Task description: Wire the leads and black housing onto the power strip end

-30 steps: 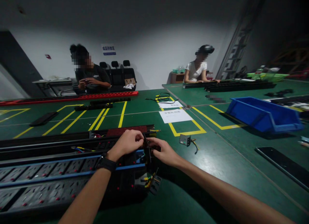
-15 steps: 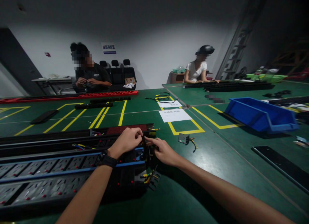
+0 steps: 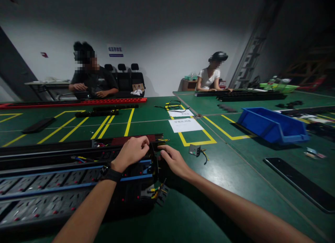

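Note:
Long black power strips point(image 3: 65, 178) with rows of sockets and red dots lie side by side at the left, with blue edging along one of them. At their right end stands a dark end plate point(image 3: 155, 162). My left hand point(image 3: 134, 150), wearing a black watch point(image 3: 111, 174), rests over that end with its fingers curled at the plate's top edge. My right hand point(image 3: 174, 161) is just right of the plate, fingers stretched towards it; whether the fingertips touch it is hard to see. Nearer me, another end plate point(image 3: 162, 196) hangs tilted beside yellow and green wires.
A small metal plate with wires point(image 3: 195, 150) lies right of my hands. Farther right are a phone point(image 3: 298, 183) and a blue bin point(image 3: 274, 126). Paper labels point(image 3: 185, 125) lie ahead. Two people sit across the table, near a red strip point(image 3: 78, 103) and black strips point(image 3: 243, 95).
My right hand has drawn slightly back from the end plate, its fingers straighter. My left hand stays at the strip's end. The view has shifted a little, and the person at left has moved their hands apart.

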`<state>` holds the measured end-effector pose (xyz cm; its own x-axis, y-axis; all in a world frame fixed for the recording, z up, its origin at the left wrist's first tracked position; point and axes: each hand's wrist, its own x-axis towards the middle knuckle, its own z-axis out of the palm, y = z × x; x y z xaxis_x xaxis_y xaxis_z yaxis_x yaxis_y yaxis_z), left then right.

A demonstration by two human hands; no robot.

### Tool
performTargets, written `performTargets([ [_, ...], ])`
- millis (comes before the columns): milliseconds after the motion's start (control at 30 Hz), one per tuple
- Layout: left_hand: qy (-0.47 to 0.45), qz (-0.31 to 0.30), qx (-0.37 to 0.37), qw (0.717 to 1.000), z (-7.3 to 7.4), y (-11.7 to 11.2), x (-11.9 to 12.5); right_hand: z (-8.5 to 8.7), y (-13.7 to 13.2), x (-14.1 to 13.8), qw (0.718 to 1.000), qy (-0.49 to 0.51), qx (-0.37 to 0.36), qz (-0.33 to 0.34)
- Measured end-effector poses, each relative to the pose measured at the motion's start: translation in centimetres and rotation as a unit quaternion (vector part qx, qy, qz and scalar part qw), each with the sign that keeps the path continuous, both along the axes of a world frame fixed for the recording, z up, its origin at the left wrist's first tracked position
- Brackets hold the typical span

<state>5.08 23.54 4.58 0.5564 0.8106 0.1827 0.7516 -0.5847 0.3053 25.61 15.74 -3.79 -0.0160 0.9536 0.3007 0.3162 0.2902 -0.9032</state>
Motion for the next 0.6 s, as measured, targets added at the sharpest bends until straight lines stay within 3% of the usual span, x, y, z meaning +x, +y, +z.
performTargets([
  [200,0.009,0.013,-0.008,1.000,0.18,-0.18,0.05,-0.20,0.53,0.34,0.996,0.079,-0.036,-0.019],
  [600,0.056,0.010,-0.012,0.998,0.24,-0.09,0.08,0.65,0.29,0.21,0.997,0.050,-0.052,0.000],
])
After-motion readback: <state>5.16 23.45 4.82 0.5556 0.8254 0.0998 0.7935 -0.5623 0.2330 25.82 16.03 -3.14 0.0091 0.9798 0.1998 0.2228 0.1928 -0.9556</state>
